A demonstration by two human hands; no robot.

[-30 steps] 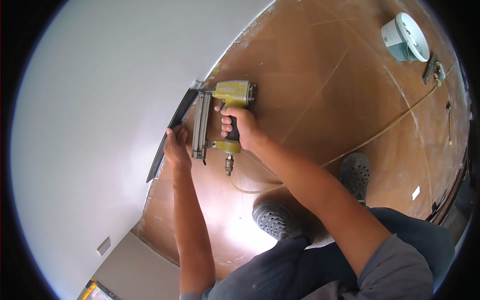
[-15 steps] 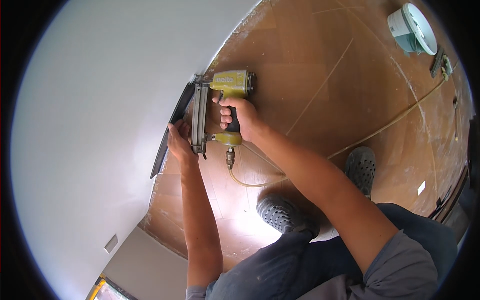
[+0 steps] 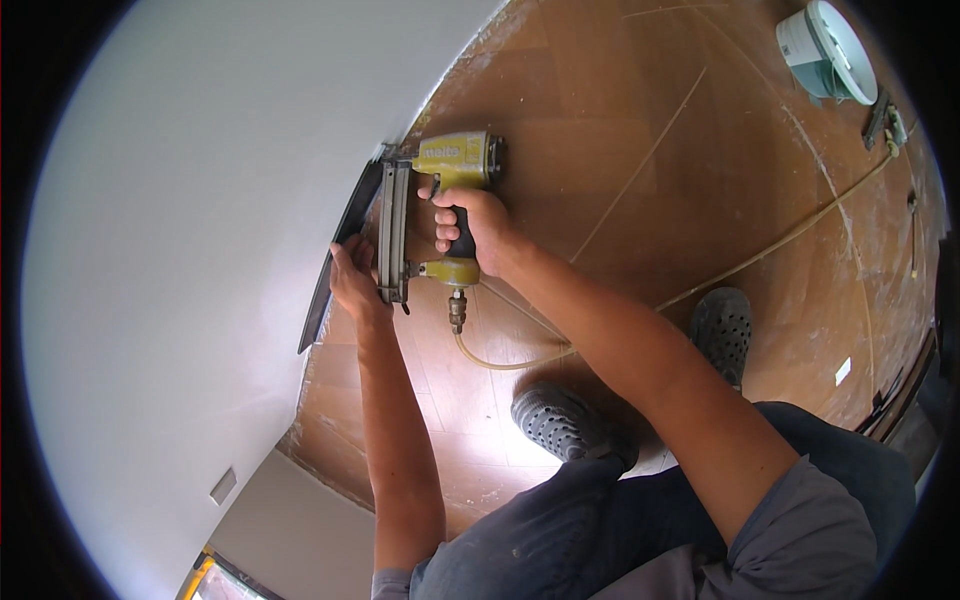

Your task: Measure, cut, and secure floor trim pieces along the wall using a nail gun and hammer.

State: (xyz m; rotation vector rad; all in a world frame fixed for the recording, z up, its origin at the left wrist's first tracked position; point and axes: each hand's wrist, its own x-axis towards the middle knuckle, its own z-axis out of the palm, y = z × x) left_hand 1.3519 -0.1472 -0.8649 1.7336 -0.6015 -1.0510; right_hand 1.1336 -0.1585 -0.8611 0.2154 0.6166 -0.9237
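My right hand (image 3: pixel 478 222) is wrapped round the black grip of a yellow air nail gun (image 3: pixel 455 160), the index finger at the trigger. The gun's nose meets the far end of a short black skirting board (image 3: pixel 320 300) standing along the foot of the wall. Its long grey magazine (image 3: pixel 393 235) runs back beside the board. My left hand (image 3: pixel 357 285) holds the board near its middle, thumb at the top edge, fingers against the front face and partly hidden by the magazine. A pale air hose (image 3: pixel 510 367) hangs from the coupling under the grip.
White wall (image 3: pixel 180 230) rises at left, with a small plate (image 3: pixel 223 487) low down. Brown wood-look flooring (image 3: pixel 590 130) spreads right, dusty along the wall. A white bucket (image 3: pixel 845 55) stands far right near small tools (image 3: pixel 885 122). My grey clogs (image 3: pixel 560 420) are close below.
Nail gun, board and hands sit slightly higher and further left in view. Both hands keep the same hold.
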